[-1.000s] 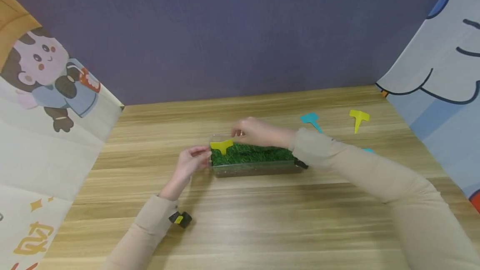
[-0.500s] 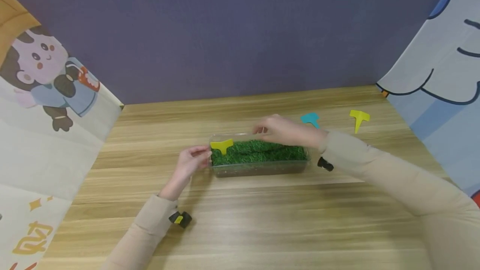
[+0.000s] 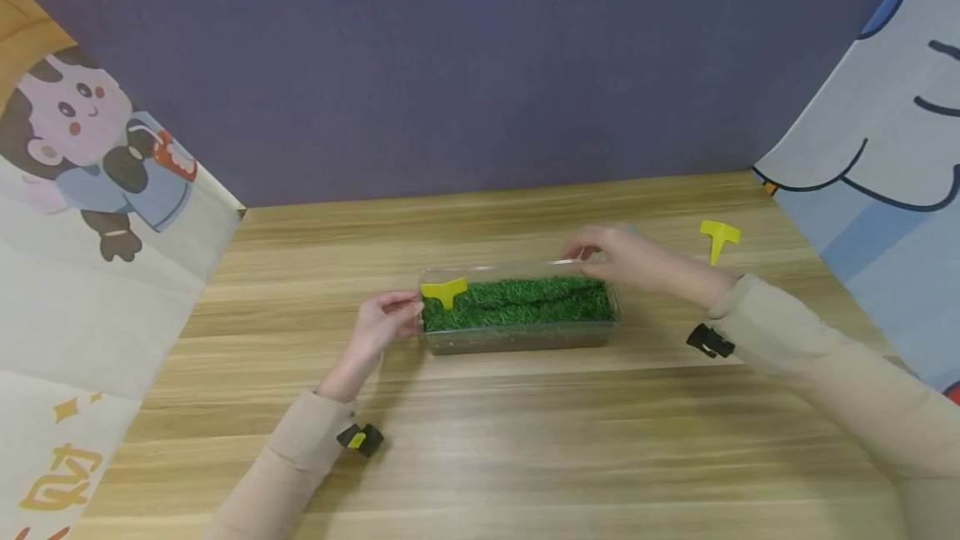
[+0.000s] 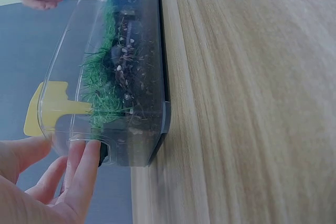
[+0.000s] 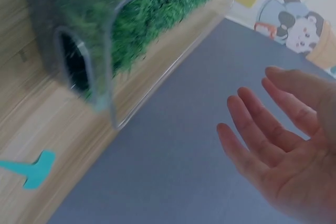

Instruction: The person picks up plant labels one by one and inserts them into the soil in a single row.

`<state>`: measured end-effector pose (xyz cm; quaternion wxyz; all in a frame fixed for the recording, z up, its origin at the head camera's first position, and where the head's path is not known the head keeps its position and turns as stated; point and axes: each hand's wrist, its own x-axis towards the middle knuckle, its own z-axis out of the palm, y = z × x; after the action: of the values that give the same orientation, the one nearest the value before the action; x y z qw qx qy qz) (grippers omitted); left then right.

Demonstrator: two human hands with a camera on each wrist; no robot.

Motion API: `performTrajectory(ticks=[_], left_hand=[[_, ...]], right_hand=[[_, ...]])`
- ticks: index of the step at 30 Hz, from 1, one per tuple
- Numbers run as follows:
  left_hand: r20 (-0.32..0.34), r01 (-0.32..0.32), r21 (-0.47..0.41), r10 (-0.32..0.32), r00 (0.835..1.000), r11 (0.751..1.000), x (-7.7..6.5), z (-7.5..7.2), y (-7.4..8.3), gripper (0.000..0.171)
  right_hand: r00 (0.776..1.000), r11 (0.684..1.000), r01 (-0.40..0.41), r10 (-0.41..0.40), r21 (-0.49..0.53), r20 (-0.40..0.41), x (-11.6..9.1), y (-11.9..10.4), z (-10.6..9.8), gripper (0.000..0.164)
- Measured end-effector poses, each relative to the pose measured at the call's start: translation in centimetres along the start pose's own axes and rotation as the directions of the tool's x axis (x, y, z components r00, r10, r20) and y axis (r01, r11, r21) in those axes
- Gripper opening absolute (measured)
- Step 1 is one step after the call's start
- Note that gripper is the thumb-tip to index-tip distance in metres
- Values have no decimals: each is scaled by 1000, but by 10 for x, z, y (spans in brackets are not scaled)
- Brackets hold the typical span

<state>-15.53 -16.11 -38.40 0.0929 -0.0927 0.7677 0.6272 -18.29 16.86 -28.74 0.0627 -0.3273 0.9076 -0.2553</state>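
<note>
My left hand (image 3: 378,325) touches the left end of a clear plastic planter box (image 3: 517,338), its fingertips against the end wall beside a cutout in the left wrist view. Strips of green artificial grass (image 3: 525,311) fill the box, over a dark, root-like layer (image 4: 123,61). Upright in the grass near my left hand stands a yellow T-shaped plant label (image 3: 446,292), beside my thumb. My right hand (image 3: 630,258) hovers over the far rim near the box's right end; the right wrist view shows its loosely spread fingers (image 5: 257,140) holding nothing.
Another yellow plant label (image 3: 720,236) lies on the wooden table (image 3: 525,440) at the back right. A blue plant label (image 5: 39,169) lies beyond the box's right end, mostly hidden by my right hand in the head view. A dark wall (image 3: 480,65) borders the table's far side.
My right hand has slid rightward above the far rim, from beside the standing yellow label to the right end. It now covers most of a blue label. My left hand has stayed put.
</note>
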Motion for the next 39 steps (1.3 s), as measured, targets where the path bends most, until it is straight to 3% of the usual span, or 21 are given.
performTrajectory(ticks=[5, 15, 30, 39], left_hand=[[0, 20, 1, -20, 1000, 1000, 0, 0, 2, 35], [-17, 33, -3, -33, 999, 999, -1, 0, 3, 35], [-13, -13, 3, 13, 1000, 1000, -2, 0, 1, 33], [-26, 15, -5, -15, 1000, 1000, -1, 2, 3, 34]], right_hand=[[997, 997, -83, 83, -8, -4, -16, 11, -11, 24], [987, 989, -144, 141, -33, -71, -42, 31, -29, 22], [976, 974, -216, 214, -66, -31, -73, 75, -34, 24], [971, 960, -233, 239, -152, 25, -91, 102, -33, 24]])
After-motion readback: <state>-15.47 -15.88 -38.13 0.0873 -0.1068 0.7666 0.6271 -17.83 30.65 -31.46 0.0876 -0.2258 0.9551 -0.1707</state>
